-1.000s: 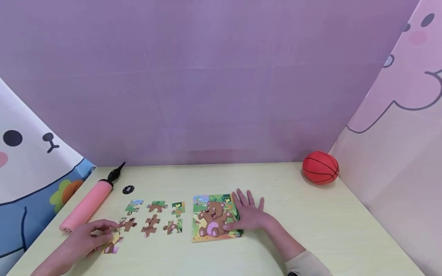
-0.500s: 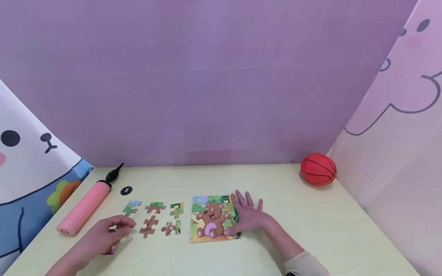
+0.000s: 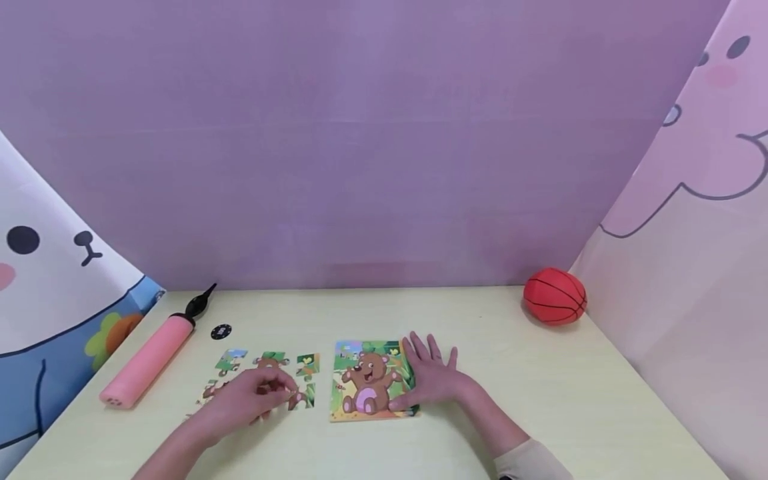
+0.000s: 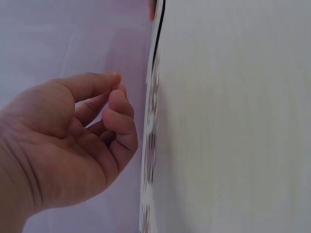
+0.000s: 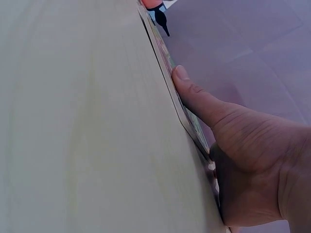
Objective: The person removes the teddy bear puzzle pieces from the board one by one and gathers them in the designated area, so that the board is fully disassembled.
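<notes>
Several loose jigsaw pieces (image 3: 231,360) with parts of a brown bear picture lie on the table at left. My left hand (image 3: 246,403) hovers over them, its fingers curled and the thumb tip meeting the index finger; no piece shows between them in the left wrist view. It hides some of the pieces. Right of the pieces lies a flat board (image 3: 354,373) with a whole bear picture. My right hand (image 3: 432,377) rests with spread fingers on the board's right edge. In the right wrist view its thumb (image 5: 187,87) lies along the picture face.
A pink hand pump (image 3: 147,360) with a black nozzle lies at the table's left side. Near its nozzle is a black round chip (image 3: 221,331). A soft red basketball (image 3: 555,297) sits at the back right corner. A purple curtain (image 3: 384,147) hangs behind the table.
My left hand has moved right across the jigsaw pieces, uncovering those at the left and covering the middle ones. My right hand has stayed on the board.
</notes>
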